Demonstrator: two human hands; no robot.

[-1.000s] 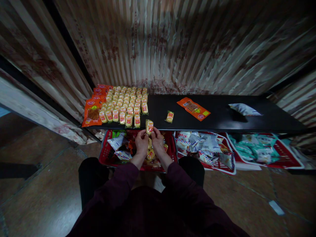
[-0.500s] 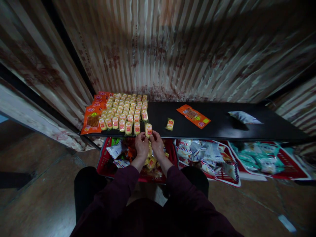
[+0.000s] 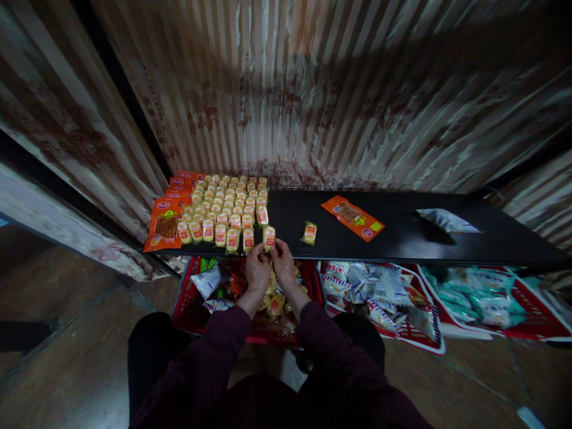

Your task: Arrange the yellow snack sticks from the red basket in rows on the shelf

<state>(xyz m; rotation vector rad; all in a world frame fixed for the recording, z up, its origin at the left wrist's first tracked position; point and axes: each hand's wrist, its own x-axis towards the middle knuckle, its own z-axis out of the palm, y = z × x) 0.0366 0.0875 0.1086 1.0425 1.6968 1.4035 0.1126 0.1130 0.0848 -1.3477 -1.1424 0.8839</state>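
At the front edge of the black shelf, my left hand [image 3: 258, 271] and my right hand [image 3: 284, 266] pinch the lower end of a small wrapped cake [image 3: 269, 238] between their fingertips. It stands at the right end of the front row, beside another wrapped cake [image 3: 248, 240]. Behind and to the left, many matching yellow packets [image 3: 218, 205] form close rows. A single wrapped cake [image 3: 308, 233] lies apart to the right of my hands. Below my wrists is a red basket [image 3: 179, 310] with more yellow packets and mixed snacks.
Orange snack bags [image 3: 163, 223] overlap at the shelf's left end. Farther right on the shelf [image 3: 290, 208] lie one orange bag [image 3: 353, 218] and a whitish packet [image 3: 447, 220]. Baskets of white packets [image 3: 384, 286] and teal packets [image 3: 487, 298] stand below. A patterned curtain [image 3: 286, 89] hangs behind.
The wrapped cake in my fingers has moved slightly farther onto the shelf, closer in line with the front row. Both hands stay on it. The whole view has shifted a little.
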